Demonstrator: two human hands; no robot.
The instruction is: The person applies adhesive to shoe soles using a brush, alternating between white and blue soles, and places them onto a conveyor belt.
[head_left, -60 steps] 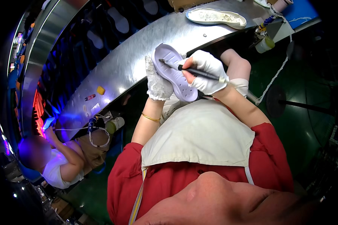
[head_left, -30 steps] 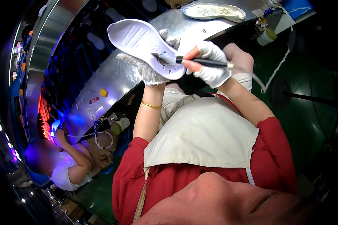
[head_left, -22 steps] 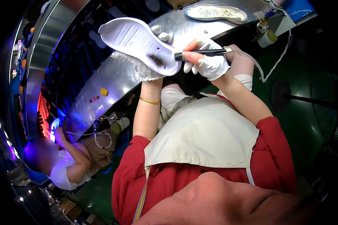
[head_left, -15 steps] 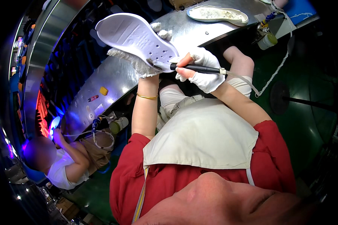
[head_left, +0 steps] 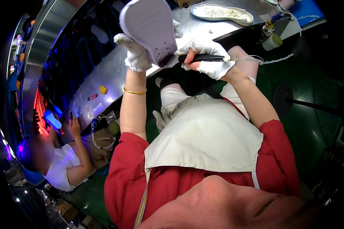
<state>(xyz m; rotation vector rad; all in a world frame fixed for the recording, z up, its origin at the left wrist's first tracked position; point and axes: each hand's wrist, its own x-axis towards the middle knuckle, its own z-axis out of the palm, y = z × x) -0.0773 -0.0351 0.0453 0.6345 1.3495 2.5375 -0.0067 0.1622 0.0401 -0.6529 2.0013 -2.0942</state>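
My left hand (head_left: 137, 55), in a white knitted glove, grips a pale white shoe sole (head_left: 147, 26) and holds it up over the metal bench. Small holes pit the sole's narrower lower end. In my right hand (head_left: 214, 68), whose white glove leaves some fingertips bare, is a black-handled brush (head_left: 208, 58) with a thin hose running from its back end. Its dark tip lies at the sole's lower end, where the surface looks dark; exact contact is hard to make out.
Another white sole (head_left: 221, 14) lies on the metal bench (head_left: 114, 72), along with a yellow block (head_left: 103, 89) and a small red tube (head_left: 92, 97). A jar (head_left: 272, 42) hangs by the bench's right side. A co-worker (head_left: 65, 164) sits at the left, holding a blue-lit sole (head_left: 52, 119).
The shoe sole has moved up and been turned more upright, my left arm shifting left. My right hand with the brush has moved slightly up. The co-worker's hands have come apart.
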